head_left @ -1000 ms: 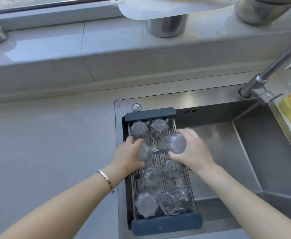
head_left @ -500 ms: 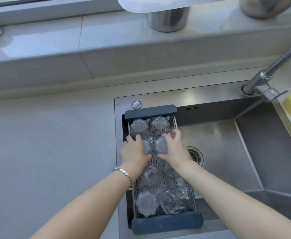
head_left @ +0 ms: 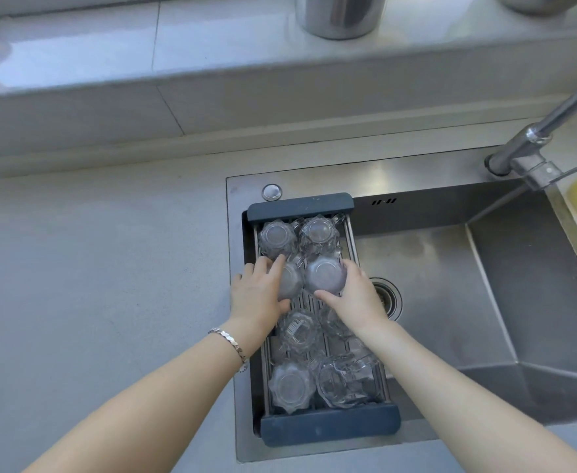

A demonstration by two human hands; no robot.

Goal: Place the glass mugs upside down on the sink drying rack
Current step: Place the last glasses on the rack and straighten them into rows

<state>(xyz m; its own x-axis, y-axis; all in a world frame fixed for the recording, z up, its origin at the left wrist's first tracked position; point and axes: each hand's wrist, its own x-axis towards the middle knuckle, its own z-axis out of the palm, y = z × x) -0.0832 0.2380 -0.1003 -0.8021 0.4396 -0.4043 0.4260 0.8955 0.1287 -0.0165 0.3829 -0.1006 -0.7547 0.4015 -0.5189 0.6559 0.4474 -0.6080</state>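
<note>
A second ago both mugs were tilted in the air above the drying rack (head_left: pixel 321 428); now they stand base-up, side by side, in the second row from the rack's 12 o'clock end, touching the two inverted mugs (head_left: pixel 299 233) beyond them. The left hand (head_left: pixel 258 295) has its fingers wrapped around the left mug (head_left: pixel 290 279); the right hand (head_left: pixel 357 295) cups the right mug (head_left: pixel 324 275), fingers curled on its sides. By my judgement this pair is seated and only needs letting go. Toward 6 o'clock the rack holds more glass: one mug (head_left: pixel 289 387) base-up, the others jumbled and hard to read, so some probably need turning. The rack spans the left of a steel sink (head_left: pixel 451 268). A faucet (head_left: pixel 533 145) stands at 2 o'clock, grey table (head_left: pixel 92 268) lies at 9 o'clock, and a pale sill (head_left: pixel 212 63) carrying metal canisters runs along 12 o'clock.
</note>
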